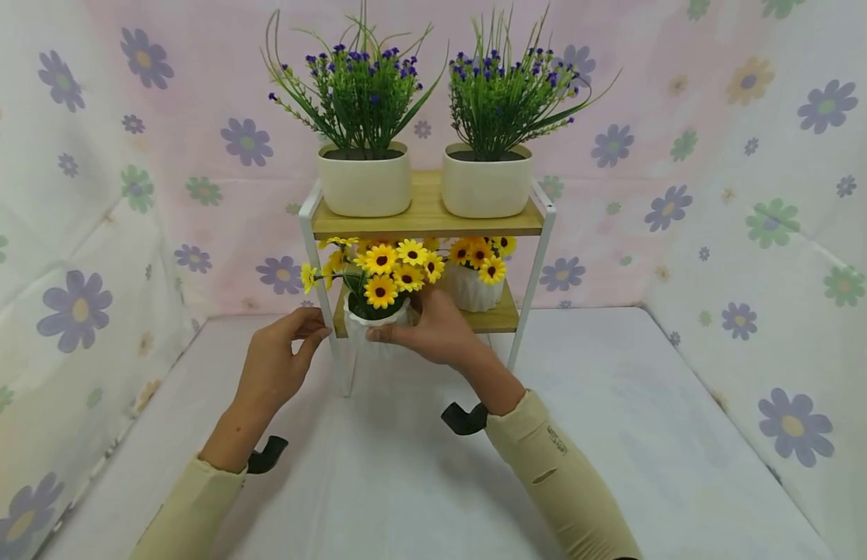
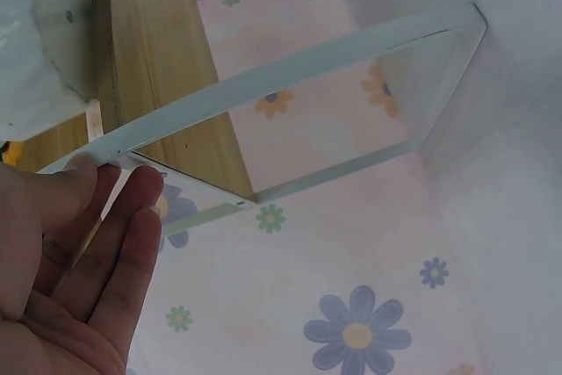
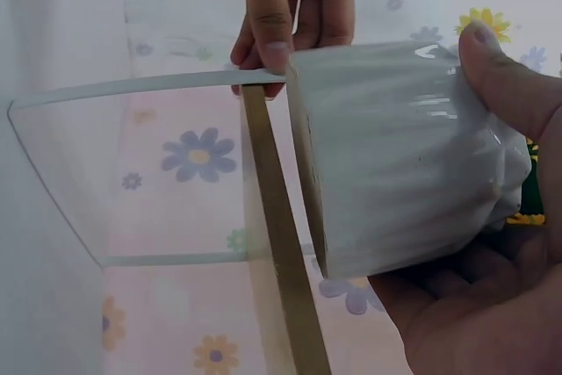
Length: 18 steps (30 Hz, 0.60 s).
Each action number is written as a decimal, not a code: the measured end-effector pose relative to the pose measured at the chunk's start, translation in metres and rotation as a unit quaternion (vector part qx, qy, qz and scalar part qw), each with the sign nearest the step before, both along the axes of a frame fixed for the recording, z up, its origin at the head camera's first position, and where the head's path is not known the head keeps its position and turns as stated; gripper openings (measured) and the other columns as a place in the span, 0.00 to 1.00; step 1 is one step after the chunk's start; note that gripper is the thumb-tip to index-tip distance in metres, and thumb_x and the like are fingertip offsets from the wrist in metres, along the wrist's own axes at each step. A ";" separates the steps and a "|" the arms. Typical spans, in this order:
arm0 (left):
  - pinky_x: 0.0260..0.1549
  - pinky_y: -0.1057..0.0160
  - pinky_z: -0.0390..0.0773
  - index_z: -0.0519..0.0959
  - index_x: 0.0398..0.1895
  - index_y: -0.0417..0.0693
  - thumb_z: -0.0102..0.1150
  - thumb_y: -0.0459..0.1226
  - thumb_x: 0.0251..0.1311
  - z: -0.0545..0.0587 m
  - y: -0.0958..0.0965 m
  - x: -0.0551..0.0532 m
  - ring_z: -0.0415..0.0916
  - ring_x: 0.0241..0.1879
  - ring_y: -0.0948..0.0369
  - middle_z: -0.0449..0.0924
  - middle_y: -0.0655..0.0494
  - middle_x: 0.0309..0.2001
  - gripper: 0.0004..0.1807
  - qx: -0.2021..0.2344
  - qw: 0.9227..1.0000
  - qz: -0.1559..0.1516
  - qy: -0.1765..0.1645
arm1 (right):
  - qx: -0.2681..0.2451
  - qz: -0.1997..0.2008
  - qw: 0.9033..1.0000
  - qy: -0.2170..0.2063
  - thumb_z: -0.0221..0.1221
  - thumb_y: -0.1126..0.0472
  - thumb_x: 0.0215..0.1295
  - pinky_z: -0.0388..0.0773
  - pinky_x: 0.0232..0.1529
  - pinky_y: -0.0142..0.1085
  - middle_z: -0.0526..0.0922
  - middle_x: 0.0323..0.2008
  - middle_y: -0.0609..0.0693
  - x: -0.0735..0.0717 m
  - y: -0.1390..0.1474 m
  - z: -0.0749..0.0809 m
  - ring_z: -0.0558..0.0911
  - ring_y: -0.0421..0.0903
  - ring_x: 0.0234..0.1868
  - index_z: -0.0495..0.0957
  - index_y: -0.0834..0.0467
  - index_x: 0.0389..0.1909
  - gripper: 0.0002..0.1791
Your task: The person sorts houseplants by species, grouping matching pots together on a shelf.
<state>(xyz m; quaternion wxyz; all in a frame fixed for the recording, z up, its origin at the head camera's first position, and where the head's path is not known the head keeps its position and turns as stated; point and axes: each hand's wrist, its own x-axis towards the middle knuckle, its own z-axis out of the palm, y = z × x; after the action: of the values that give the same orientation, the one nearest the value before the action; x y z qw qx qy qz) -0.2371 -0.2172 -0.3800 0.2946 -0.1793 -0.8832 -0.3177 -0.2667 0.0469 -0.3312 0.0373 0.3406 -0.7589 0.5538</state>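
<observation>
My right hand [image 1: 442,330] grips a white fluted pot [image 3: 395,160] of yellow daisy-like flowers [image 1: 381,291], thumb on one side and fingers on the other. In the right wrist view the pot's base stands just apart from the lower board [image 3: 281,243] of a two-tier plant stand [image 1: 433,227]. At the stand's left front, my left hand [image 1: 274,359] pinches the white metal leg [image 2: 263,81] between thumb and fingers, level with the lower board. A second white pot [image 1: 475,289] with yellow and orange flowers sits on the right of that board.
Two cream pots, one left [image 1: 366,185] and one right [image 1: 486,185], hold grasses with small purple flowers on the top board. Flower-printed cloth [image 1: 216,194] surrounds the white tabletop [image 1: 405,467]. Dark curved pieces [image 1: 464,418] show at both wrists.
</observation>
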 end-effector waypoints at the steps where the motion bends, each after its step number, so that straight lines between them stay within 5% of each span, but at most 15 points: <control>1: 0.48 0.39 0.86 0.83 0.53 0.40 0.68 0.28 0.68 0.000 0.000 0.000 0.90 0.43 0.46 0.91 0.46 0.43 0.12 0.000 1.000 0.000 0.000 | 0.002 -0.007 1.000 0.002 0.79 0.56 0.61 0.70 0.75 0.46 0.74 0.71 0.39 -0.002 -0.002 -0.001 0.73 0.38 0.72 0.63 0.47 0.78 0.48; 18: 0.47 0.40 0.86 0.83 0.53 0.41 0.69 0.27 0.68 -0.002 -0.001 0.000 0.90 0.43 0.47 0.91 0.47 0.43 0.12 0.000 1.000 0.000 0.004 | 0.005 -0.106 0.994 -0.010 0.77 0.48 0.63 0.64 0.79 0.45 0.71 0.74 0.42 -0.027 -0.023 -0.007 0.68 0.41 0.77 0.62 0.50 0.79 0.49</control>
<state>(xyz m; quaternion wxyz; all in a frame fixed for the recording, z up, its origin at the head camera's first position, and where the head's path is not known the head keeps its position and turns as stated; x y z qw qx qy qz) -0.2374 -0.2181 -0.3817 0.2982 -0.1805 -0.8821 -0.3170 -0.2940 0.0240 -0.3385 0.0865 0.2532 -0.7940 0.5459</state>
